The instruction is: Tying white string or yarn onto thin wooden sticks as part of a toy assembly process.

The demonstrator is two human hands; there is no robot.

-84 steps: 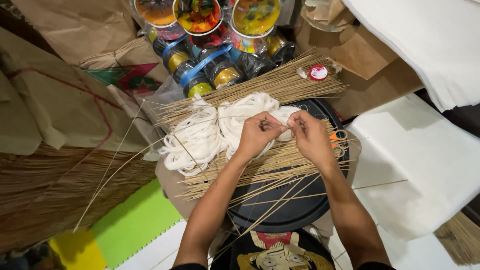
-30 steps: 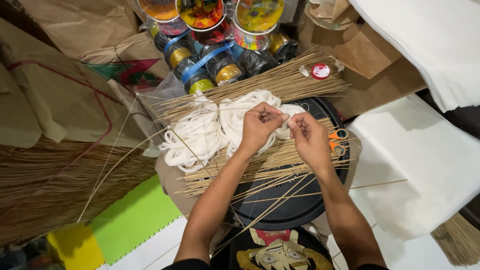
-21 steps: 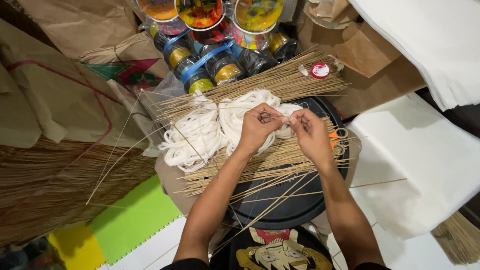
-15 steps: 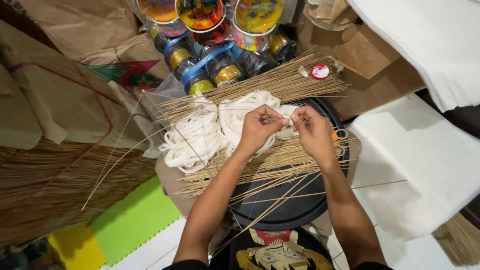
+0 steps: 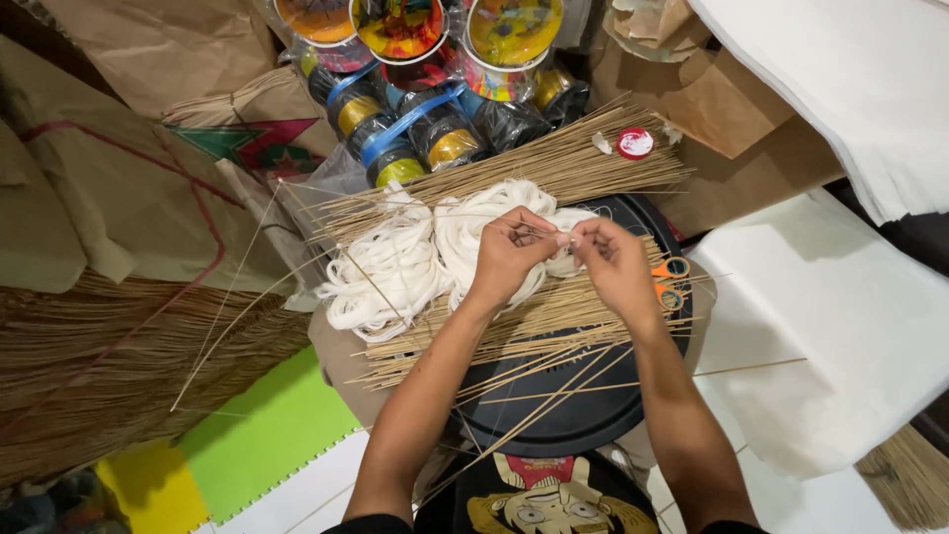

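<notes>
My left hand (image 5: 509, 259) and my right hand (image 5: 615, 267) meet fingertip to fingertip over a black round tray (image 5: 573, 415) on my lap. Both pinch a thin white string (image 5: 560, 237) between them. Under the hands lies a pile of thin bamboo sticks (image 5: 514, 331). Two hanks of white string (image 5: 400, 267) rest just left of my left hand. Orange-handled scissors (image 5: 670, 282) lie beside my right hand.
Another bundle of sticks (image 5: 534, 168) lies behind the hanks. Spools and round tins (image 5: 415, 109) stand at the back, with a small red cap (image 5: 635, 143). Brown paper (image 5: 109, 198) and a mass of sticks (image 5: 119, 366) fill the left; white paper sheets (image 5: 840, 336) the right.
The hands have stayed over the sticks, working the string between the fingertips; the right hand has edged slightly toward the left one. A few long loose sticks at the left have shifted.
</notes>
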